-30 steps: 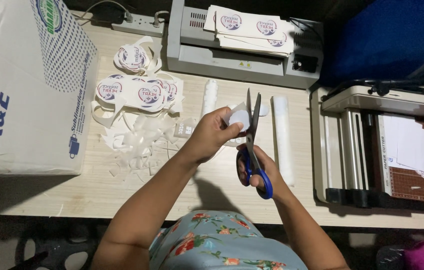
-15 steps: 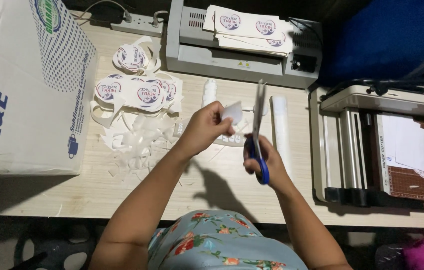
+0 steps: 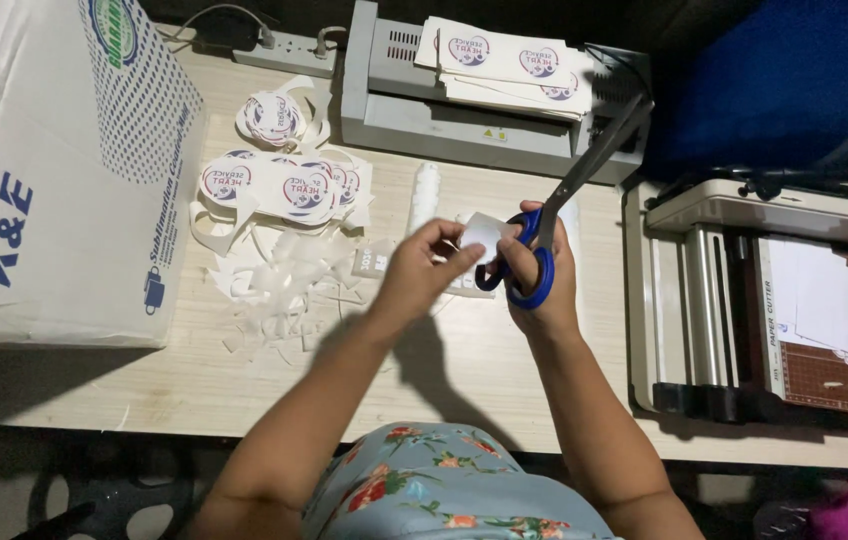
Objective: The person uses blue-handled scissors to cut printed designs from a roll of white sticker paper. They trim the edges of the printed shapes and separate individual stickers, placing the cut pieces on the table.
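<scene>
Held up over the pale wooden table (image 3: 244,380), between the two hands: a small white piece of glossy laminated paper (image 3: 485,234). Left hand (image 3: 422,268) pinching its left edge between thumb and fingertips, the other fingers curled loosely beneath. Right hand (image 3: 542,270) closed through the blue plastic loops of a pair of long steel-bladed scissors (image 3: 564,200), blades pointing up and away toward the grey laminating machine (image 3: 464,110) at the back of the table; blades look nearly together, though hard to be sure from this angle.

Judged by its look: very light, thin, springy rather than limp, with a slick film face likely to slip under a loose pinch. Best gripped near the edge, well apart from the cutting line, with flat finger pads so as not to crease it. Cut corners possibly sharp. Scissors comparatively heavy and rigid, safe only by the loops.

Left of the hands, lying on the table: a heap of curled white offcut strips (image 3: 284,285) and, beyond it, a cluster of round printed stickers already trimmed (image 3: 284,185). More uncut printed sheets (image 3: 504,60) stacked on the laminator. Large white cardboard box (image 3: 44,170) at far left; paper trimmer with a brown gridded bed (image 3: 794,300) at right.
</scene>
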